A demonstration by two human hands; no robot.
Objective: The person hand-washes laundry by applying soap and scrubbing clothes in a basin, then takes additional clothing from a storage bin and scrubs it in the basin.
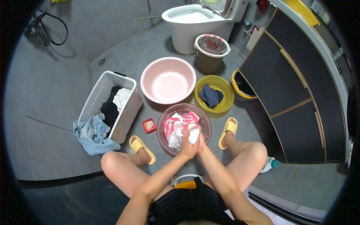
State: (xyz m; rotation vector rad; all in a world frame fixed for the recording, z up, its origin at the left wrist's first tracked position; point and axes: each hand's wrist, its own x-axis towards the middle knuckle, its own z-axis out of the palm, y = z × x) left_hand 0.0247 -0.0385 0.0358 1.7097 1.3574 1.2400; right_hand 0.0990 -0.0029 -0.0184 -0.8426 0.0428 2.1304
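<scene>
In front of me a clear basin (160, 132) holds pink-and-white wet laundry (174, 127). Over its near right side, my left hand (188, 147) and my right hand (201, 141) are pressed together around a bunched white cloth (194, 135). Whether that cloth is joined to the pink-and-white laundry below, I cannot tell. Just left of the basin, a red soap dish (149, 125) with a pale piece in it lies on the floor.
A pink basin (168, 80) stands beyond, beside a yellow-green basin (215, 79) with dark blue cloth (210, 96). At left, a white bin (129, 116) holds clothes, with denim (92, 134) over its edge. Farther off are a trash bin (209, 62) and toilet (183, 32); dark cabinets (292, 86) flank the right.
</scene>
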